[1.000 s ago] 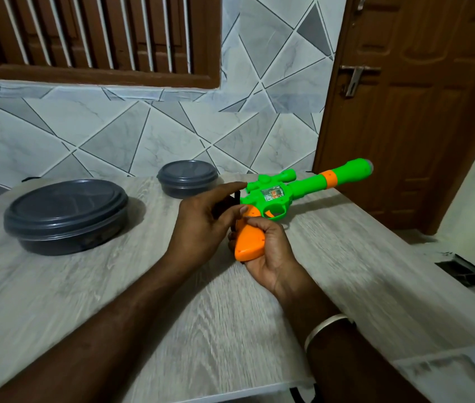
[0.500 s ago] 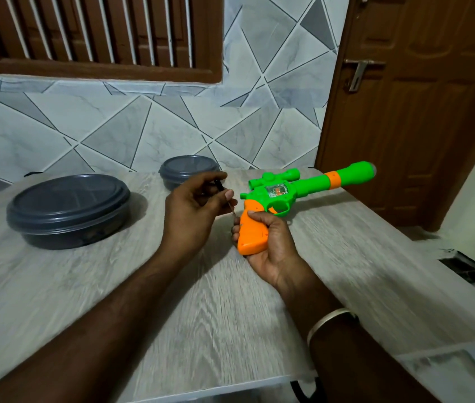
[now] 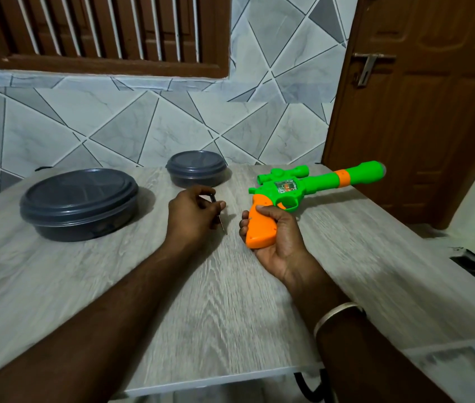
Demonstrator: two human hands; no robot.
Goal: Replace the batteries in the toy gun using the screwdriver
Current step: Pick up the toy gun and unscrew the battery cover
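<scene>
Change: left hand (image 3: 191,215) is pulling back to its own side, away from the toy gun (image 3: 285,189); it was touching the gun a second ago and a clear gap is now opening between them.
Tabletop (image 3: 230,301): is carrying everything; grey wood grain, near edge showing at the bottom.
Large container (image 3: 79,203): is sitting lidded at far left, well apart from both hands.
Toy gun: is being held just above the tabletop on the right. Long axis is running from the orange grip near the person out to the green barrel, pointing away and to the right.
Small container (image 3: 196,168): is sitting lidded at the back, just beyond the left hand.
Right hand (image 3: 277,237): is wrapping the orange grip from below, fingers curled round it, side face turning up toward the camera.
Left hand: is pinching the screwdriver (image 3: 223,224) between thumb and fingers, tip pointing down and toward the grip.
Key relation: grip is lying directly right of the screwdriver tip, near but not touching; left hand is the nearer one for the tool work.
Screw: cannot tell where it is sitting on the grip.
Step, my read: cover not yet opened; tip is needing to travel right onto the grip face.
</scene>
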